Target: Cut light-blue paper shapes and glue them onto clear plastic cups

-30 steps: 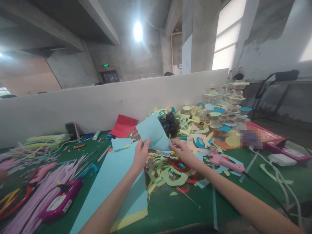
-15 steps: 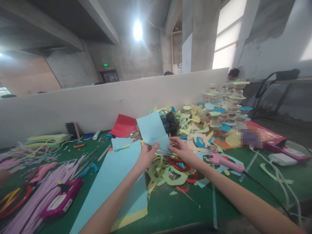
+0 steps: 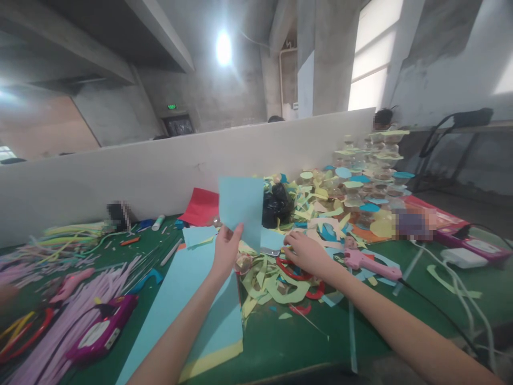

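Note:
A light blue paper piece (image 3: 241, 206) stands upright in my left hand (image 3: 227, 248), its lower edge pinched between thumb and fingers. My right hand (image 3: 302, 250) is at the red-handled scissors (image 3: 294, 270), its fingertips bent down by the handles; whether they grip them is hard to see. The metal blades point left, beside another light blue piece (image 3: 272, 239). Under my left forearm lie large light blue sheets (image 3: 180, 299) with yellow ones beneath.
Paper scraps (image 3: 280, 286) and a black plastic bag (image 3: 276, 206) lie ahead. A pink glue gun (image 3: 372, 266) with a cord is at right, near stacked clear cups (image 3: 382, 176). Purple strips (image 3: 80, 315) and a magenta device (image 3: 102, 329) lie left.
My left hand has moved left with the blue paper, now more upright. My right hand has let go of the paper and come down to the scissors.

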### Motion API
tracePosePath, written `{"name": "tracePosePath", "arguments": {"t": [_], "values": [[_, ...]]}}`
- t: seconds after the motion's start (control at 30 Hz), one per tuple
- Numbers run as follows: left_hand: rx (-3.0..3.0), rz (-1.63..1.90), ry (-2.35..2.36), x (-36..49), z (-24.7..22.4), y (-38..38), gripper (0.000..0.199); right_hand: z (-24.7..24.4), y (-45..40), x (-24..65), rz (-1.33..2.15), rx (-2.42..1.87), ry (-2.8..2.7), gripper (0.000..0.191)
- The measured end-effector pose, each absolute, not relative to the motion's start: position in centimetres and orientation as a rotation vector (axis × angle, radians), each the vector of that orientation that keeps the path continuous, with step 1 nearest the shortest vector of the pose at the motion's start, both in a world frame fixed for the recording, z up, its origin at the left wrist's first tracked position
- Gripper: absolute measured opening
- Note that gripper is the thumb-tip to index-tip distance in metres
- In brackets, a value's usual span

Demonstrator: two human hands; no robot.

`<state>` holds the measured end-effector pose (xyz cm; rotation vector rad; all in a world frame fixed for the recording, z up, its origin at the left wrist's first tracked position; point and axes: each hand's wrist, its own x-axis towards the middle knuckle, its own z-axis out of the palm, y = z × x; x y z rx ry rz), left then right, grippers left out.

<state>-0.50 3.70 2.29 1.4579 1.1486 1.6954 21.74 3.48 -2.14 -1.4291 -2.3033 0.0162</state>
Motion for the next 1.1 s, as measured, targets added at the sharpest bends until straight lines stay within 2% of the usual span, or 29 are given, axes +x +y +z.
{"name": "tracePosePath", "arguments": {"t": [0.23,0.4,0.6,0.8,0.9,1.0,1.1], "values": [[1.483,1.678,1.107,-0.3,2.7,3.5,0.047,-2.0,2.8,22.1,0.139,-1.491,-2.405,0.028],[1.403,1.658,1.104,-0.4,2.8,3.1,0.059,-2.2,2.8,22.3,0.138,-1.493,-2.473,0.012],[1.311,1.577,1.093,-0.3,2.5,3.3,0.067,-1.7,2.7,22.2,0.245,-1.498,-2.409,0.009],[1.223,1.48,1.081,-0.2,2.4,3.6,0.066,-0.5,2.8,22.5,0.443,-1.435,-2.135,0.025],[1.181,1.496,1.097,-0.4,2.7,3.7,0.057,-0.4,3.4,22.6,0.591,-1.429,-1.902,0.036],[1.14,1.531,1.064,-0.8,2.9,3.9,0.044,-0.4,4.1,22.9,0.86,-1.427,-1.685,0.038],[1.17,1.581,1.024,-1.2,2.9,4.0,0.041,-0.1,4.1,22.9,1.234,-1.27,-1.492,0.038]]}}
